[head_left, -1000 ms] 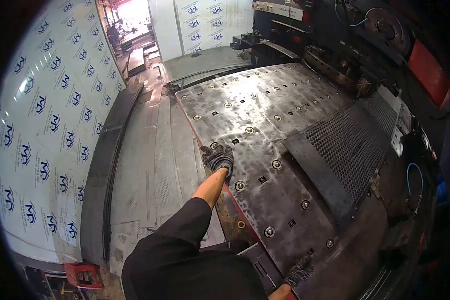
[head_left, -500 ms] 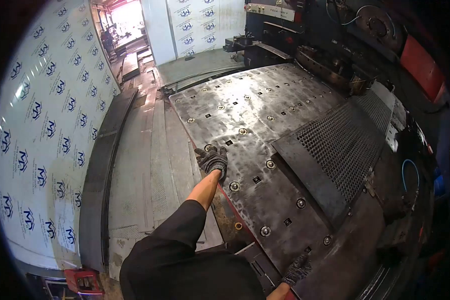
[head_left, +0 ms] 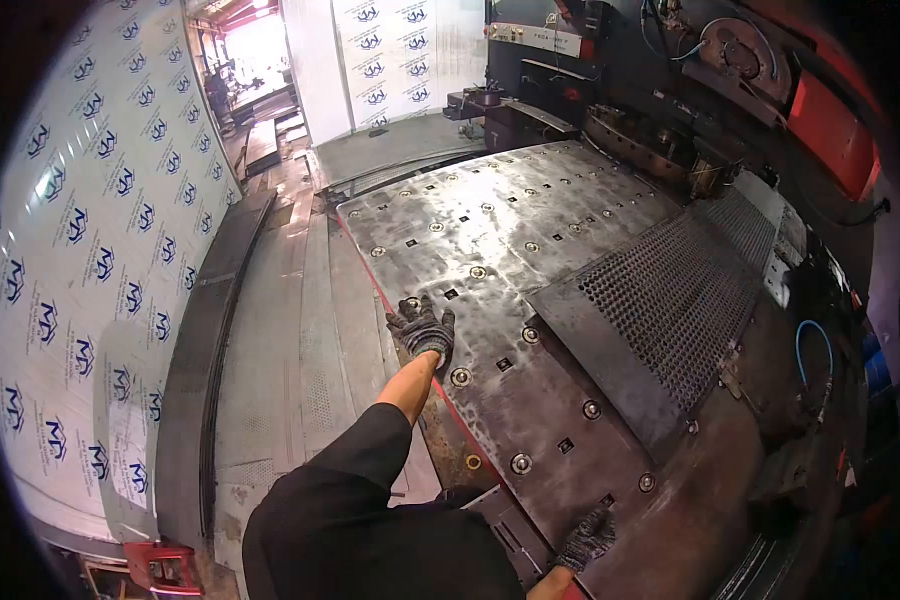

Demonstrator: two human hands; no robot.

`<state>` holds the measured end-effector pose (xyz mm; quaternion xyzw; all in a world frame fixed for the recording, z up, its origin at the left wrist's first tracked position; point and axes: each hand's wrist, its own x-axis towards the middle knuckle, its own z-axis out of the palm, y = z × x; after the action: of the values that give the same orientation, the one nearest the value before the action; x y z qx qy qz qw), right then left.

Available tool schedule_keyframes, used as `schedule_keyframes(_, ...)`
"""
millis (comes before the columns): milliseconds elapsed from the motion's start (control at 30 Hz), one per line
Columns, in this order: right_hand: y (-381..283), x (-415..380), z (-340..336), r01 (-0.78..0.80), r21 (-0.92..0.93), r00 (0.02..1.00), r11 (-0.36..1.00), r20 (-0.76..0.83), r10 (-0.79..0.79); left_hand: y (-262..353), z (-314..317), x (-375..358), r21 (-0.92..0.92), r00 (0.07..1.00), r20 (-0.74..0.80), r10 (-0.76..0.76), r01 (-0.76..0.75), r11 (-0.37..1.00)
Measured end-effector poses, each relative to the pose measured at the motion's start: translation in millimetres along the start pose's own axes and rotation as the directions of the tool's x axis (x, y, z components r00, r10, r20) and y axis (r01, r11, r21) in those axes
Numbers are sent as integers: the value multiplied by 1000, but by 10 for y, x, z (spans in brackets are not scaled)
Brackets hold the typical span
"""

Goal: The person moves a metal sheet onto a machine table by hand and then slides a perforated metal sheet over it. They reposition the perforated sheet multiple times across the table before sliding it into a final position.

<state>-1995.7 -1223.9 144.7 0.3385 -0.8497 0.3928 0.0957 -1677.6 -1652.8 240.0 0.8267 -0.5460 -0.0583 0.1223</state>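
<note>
My left hand (head_left: 423, 334), in a dark knitted glove, lies palm down with fingers spread on the left edge of a large metal table (head_left: 490, 320). Close to its fingertips are a ball roller (head_left: 413, 304) and a small square hole in the tabletop. At the table's near end my right hand (head_left: 588, 538), gloved too, rests on the surface with its fingers stretched forward. Neither hand holds anything that I can see. A perforated metal sheet (head_left: 670, 300) lies on the table's right part, apart from both hands.
Dark machinery with a control panel (head_left: 535, 38) stands behind the table. On the left, long metal plates (head_left: 215, 350) and sheets (head_left: 310, 360) lie along a panel wall (head_left: 100, 260) printed with blue logos. A blue hose (head_left: 816, 340) loops at the right.
The camera view has shifted slightly. My left hand's fingers are spread a little wider at about the same spot on the table edge. The perforated sheet shows no clear movement across the table.
</note>
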Motion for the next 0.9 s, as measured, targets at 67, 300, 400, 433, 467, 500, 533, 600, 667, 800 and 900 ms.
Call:
schedule_keyframes(67, 302, -14, 166, 413, -55, 880, 909, -231, -414, -27, 53, 16, 28, 998, -5, 57, -57, 998)
schedule_keyframes(300, -586, 160, -383, 51, 128, 999, 990, -11, -50, 39, 202, -126, 37, 978, -40, 204, -202, 979)
schedule_keyframes(400, -541, 172, -426, -251, -38, 927, 967, 278, 251, 81, 54, -223, -9, 957, 5, 291, -291, 957)
schedule_keyframes(433, -594, 153, -417, -224, 81, 958, 971, 202, 204, 104, -16, -264, -1, 938, 33, 344, -344, 939)
schedule_keyframes(467, -622, 138, -417, -184, 196, 979, 963, 119, 163, 115, -47, -300, -12, 928, 18, 372, -372, 928)
schedule_keyframes(500, -592, 147, -400, -182, 195, 980, 964, 118, 161, 130, -56, -313, -15, 928, 18, 372, -372, 928)
schedule_keyframes(533, -521, 180, -347, -56, 209, 998, 976, 46, 48, 153, -71, -316, -33, 912, 31, 410, -409, 912)
schedule_keyframes(600, -127, 236, -149, 72, 214, 997, 974, -31, -67, 202, -30, -383, -72, 881, -26, 473, -473, 878)
schedule_keyframes(667, 687, 269, 171, 295, -380, 954, 877, 64, -293, 423, 89, -433, -149, 893, -69, 445, -450, 881)
schedule_keyframes(800, -48, 1087, -181, 308, 82, 951, 948, -66, -303, 1020, 59, -670, -344, 835, -106, 539, -540, 769)
schedule_keyframes(900, -307, 1415, -315, 176, -284, 984, 943, 30, -174, 1278, -15, -828, -295, 787, -38, 616, -598, 745)
